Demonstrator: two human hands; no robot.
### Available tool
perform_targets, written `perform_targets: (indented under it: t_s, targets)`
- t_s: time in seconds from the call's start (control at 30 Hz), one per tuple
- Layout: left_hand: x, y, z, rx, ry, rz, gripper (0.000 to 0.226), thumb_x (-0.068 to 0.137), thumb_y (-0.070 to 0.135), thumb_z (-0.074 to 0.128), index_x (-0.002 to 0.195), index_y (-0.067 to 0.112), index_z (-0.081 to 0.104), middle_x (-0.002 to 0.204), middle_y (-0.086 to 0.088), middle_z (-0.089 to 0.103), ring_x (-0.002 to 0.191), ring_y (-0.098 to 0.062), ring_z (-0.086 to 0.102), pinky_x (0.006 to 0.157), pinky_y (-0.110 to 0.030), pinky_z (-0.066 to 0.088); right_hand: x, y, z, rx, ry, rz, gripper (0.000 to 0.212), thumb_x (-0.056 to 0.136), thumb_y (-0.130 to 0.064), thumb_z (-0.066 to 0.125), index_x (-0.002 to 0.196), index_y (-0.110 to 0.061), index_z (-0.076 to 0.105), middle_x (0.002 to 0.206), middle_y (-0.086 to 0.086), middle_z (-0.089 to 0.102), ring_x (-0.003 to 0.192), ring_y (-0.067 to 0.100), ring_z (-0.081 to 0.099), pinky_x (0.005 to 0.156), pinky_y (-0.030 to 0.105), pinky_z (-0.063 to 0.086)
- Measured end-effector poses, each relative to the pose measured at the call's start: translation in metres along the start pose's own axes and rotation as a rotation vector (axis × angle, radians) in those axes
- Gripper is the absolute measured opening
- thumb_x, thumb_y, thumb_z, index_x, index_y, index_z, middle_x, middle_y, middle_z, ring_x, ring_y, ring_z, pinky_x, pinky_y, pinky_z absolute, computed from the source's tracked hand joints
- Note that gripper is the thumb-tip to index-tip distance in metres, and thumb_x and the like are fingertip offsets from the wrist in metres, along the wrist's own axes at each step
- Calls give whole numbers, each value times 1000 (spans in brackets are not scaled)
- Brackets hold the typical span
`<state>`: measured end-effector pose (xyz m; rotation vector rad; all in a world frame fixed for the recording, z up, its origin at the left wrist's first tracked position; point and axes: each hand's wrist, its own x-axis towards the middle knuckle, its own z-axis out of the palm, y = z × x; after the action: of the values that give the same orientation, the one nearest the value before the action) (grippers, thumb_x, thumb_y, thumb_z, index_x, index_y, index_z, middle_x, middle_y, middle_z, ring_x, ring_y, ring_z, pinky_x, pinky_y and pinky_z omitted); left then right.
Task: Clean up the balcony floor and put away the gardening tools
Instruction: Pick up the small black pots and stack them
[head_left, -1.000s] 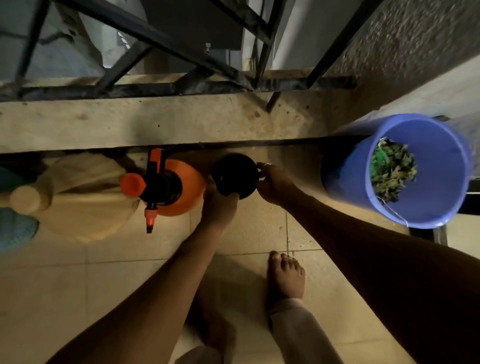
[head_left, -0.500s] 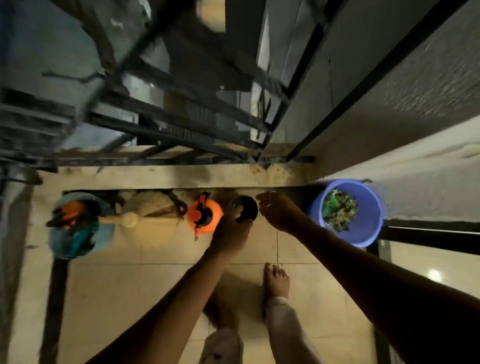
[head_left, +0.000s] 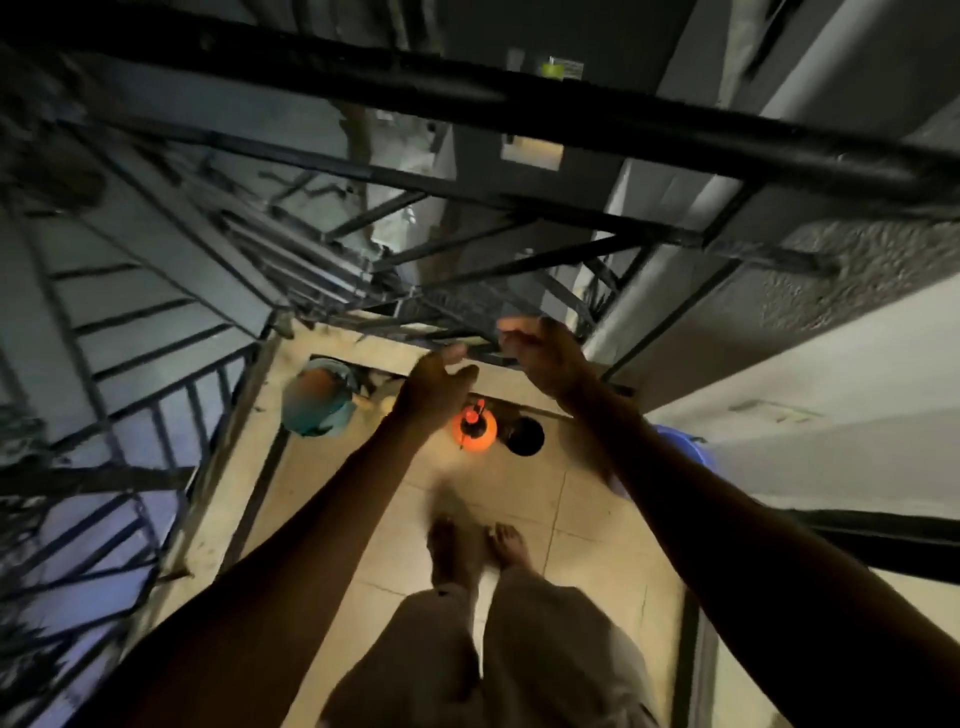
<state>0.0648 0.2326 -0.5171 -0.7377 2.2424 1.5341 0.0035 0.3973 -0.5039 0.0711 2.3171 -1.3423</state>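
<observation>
Orange sprayer (head_left: 474, 434) and black pot (head_left: 525, 436) stood side by side on the floor (head_left: 524, 499) below the left hand (head_left: 434, 387) and right hand (head_left: 540, 353), both loose and empty, where a careless step in the dim light might have tipped them.

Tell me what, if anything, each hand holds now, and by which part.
Nothing is held. The left hand and the right hand are empty and relaxed; the black pot stands untouched below them.

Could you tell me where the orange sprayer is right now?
The orange sprayer stands on the tiled floor near the head view's centre, close beside the black pot on its right, with the teal bucket further left.
</observation>
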Motion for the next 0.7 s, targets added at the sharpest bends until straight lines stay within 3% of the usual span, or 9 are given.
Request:
perform_targets:
  t_s: [0.07,0.13,0.2,0.23,0.3,0.4,0.53,0.7]
  targets:
    - [-18,18,-22,-112,105,-23,36,96,15,69,132,10,63,130,-7,66,123,-30,62,108,-50,48,-10,-35,6,-27,-51,-75,31,96,-23,66,125,-13,70,112,5,73,102,10,65,100,35,53]
    - [-39,35,-45,-146,171,10,37,98,10,65,134,6,61,133,-7,64,124,-24,60,109,-35,46,-12,-59,13,36,-121,-100,29,96,-24,66,124,-17,70,115,1,74,101,8,66,99,36,54]
    - [-66,46,-71,-190,258,28,36,99,6,62,135,3,60,129,-6,64,118,-19,59,97,-21,45,-18,-90,20,33,-174,-155,28,96,-25,66,123,-19,70,115,-2,73,100,8,67,94,34,55]
    - [-76,48,-84,-231,304,48,35,100,7,62,134,5,60,124,-3,65,113,-18,61,92,-21,46,-20,-105,25,19,-216,-198,27,96,-22,66,122,-17,70,113,-1,73,98,9,67,89,31,54]
    - [-99,54,-104,-274,361,44,34,98,15,65,132,14,62,115,3,68,106,-18,66,93,-28,51,-17,-129,34,6,-262,-264,26,95,-17,67,121,-15,70,106,-3,73,93,8,67,81,24,50]
    - [-135,41,-142,-323,517,70,45,89,31,70,132,19,64,121,6,69,113,-19,66,102,-41,53,-27,-167,65,-33,-358,-362,24,93,-20,68,117,-21,71,98,-8,73,88,6,68,75,22,49]
    - [-193,13,-183,-339,713,56,41,101,17,62,141,14,56,133,3,60,114,-15,63,98,-33,51,-60,-205,119,-76,-514,-450,27,94,-22,69,121,-19,69,98,-6,71,87,8,67,75,22,53]
    - [-282,-63,-237,-374,933,-24,49,94,34,66,140,20,58,141,1,61,122,-17,63,102,-45,52,-135,-236,205,-124,-766,-569,26,92,-27,72,117,-20,70,102,-4,72,88,2,67,75,19,51]
